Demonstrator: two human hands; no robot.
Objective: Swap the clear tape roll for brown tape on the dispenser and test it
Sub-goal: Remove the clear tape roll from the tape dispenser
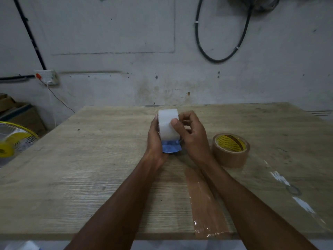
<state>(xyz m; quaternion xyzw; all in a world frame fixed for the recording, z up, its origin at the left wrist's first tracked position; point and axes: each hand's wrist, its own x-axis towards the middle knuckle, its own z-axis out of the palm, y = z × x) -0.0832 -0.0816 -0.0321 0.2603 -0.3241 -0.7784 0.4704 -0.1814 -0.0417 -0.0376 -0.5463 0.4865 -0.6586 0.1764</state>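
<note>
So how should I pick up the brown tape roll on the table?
The brown tape roll lies flat on the table, hole facing up, with nothing on it. I'd come from above and pinch its curved outer wall on opposite sides, or hook fingers into the yellow-lined hole. The right hand is nearest.

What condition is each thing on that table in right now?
clear tape roll: on the dispenser, gripped by both hands
dispenser: held upright, mostly hidden
brown tape roll: lying flat on the table, untouched
brown tape strip: stuck along the table
left hand: gripping
right hand: gripping
</note>
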